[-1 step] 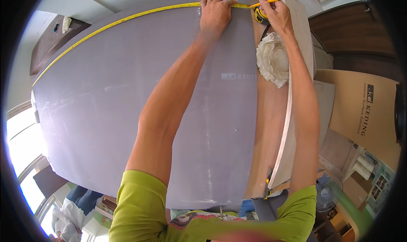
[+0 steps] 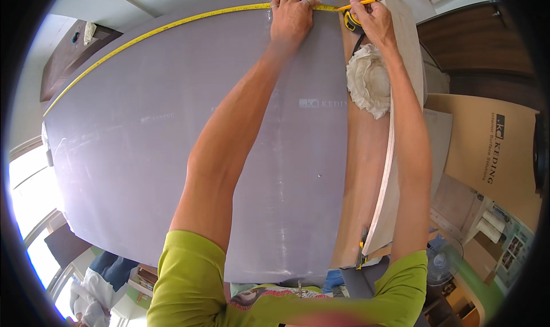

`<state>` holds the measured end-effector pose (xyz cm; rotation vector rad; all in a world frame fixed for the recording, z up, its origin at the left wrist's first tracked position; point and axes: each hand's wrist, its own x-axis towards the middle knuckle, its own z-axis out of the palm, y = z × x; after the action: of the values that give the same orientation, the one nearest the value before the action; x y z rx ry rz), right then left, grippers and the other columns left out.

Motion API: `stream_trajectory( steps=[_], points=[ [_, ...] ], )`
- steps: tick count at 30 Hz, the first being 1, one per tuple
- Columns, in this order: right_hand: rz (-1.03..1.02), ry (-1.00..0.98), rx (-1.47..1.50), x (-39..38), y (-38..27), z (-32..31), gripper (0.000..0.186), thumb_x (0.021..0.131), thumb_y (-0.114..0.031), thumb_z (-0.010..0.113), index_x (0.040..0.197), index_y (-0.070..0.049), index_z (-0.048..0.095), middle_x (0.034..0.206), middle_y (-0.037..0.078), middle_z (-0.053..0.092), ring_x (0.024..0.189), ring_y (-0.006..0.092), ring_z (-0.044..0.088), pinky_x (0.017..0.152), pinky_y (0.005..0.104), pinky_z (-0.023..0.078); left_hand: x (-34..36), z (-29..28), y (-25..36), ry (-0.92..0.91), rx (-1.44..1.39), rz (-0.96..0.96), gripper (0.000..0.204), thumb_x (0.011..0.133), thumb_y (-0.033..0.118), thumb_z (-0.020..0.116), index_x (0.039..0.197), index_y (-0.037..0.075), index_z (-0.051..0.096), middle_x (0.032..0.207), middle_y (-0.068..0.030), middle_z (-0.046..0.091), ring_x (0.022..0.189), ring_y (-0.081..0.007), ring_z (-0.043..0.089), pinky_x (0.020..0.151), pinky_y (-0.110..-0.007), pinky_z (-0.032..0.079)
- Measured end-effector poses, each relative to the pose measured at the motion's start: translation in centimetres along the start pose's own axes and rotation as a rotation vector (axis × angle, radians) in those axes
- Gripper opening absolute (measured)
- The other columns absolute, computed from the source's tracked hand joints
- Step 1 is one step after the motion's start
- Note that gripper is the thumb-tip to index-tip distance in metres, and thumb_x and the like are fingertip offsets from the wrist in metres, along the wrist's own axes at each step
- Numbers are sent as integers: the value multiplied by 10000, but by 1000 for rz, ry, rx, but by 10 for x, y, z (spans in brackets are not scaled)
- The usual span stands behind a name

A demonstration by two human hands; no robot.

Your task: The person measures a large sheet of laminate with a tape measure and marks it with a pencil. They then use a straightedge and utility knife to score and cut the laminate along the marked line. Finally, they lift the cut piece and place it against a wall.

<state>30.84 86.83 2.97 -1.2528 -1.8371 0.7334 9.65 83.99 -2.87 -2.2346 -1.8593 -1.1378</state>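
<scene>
A large grey sheet (image 2: 143,172) lies flat in front of me, and the yellow blade of a tape measure (image 2: 172,25) runs along its far edge. My left hand (image 2: 292,17) is bent over that edge, its fingers holding the blade down. To the right, my right hand (image 2: 375,24) pinches a yellow pencil (image 2: 347,8), whose tip is at the blade near the sheet's right corner. The black-and-yellow tape case (image 2: 352,24) sits just below this hand, partly covered by it. My right forearm passes beside a crumpled off-white cloth (image 2: 365,83).
A brown wood surface (image 2: 364,161) shows along the sheet's right side, with a pale board (image 2: 407,26) standing beyond. A yellow-and-black tool (image 2: 361,252) lies at its near end. Farther right are a cardboard panel (image 2: 464,138) and a fan (image 2: 441,261). Windows are at left.
</scene>
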Motion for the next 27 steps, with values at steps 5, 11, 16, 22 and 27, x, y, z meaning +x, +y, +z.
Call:
stream_trajectory(
  steps=[5,11,16,22,27],
  points=[
    [-14,-1,-54,-2,0,1,183,976,-224,624,955,-49,670,781,-9,662,741,52,609,692,225,489,0,-4,2,20,12,12,274,992,178,555,1118,253,787,1133,-3,675,1158,-228,564,1120,-429,347],
    [-34,-5,-85,-2,-2,2,185,975,-220,627,972,-41,672,786,4,670,755,68,624,703,243,500,1,-7,3,-1,-11,-3,244,968,178,613,1122,236,793,1194,-43,680,1173,-273,578,1106,-443,368],
    [-70,5,-135,-4,-1,2,186,975,-229,634,984,-47,674,794,21,680,770,82,638,710,260,510,1,-7,3,-4,-19,-9,242,961,177,621,1124,233,791,1200,-39,677,1179,-271,574,1104,-439,369],
    [-75,18,-162,-6,-5,3,197,973,-243,639,997,-50,675,796,34,683,775,101,648,708,278,517,1,-7,4,3,-8,-6,242,960,176,621,1122,233,791,1190,-34,674,1176,-269,572,1104,-433,369],
    [-76,11,-189,-7,-7,2,214,976,-257,631,1006,-49,673,792,38,682,771,114,652,713,291,521,1,-6,4,-16,-11,-23,241,958,163,621,1111,231,794,1168,-35,675,1165,-269,574,1102,-435,372]
  ],
)
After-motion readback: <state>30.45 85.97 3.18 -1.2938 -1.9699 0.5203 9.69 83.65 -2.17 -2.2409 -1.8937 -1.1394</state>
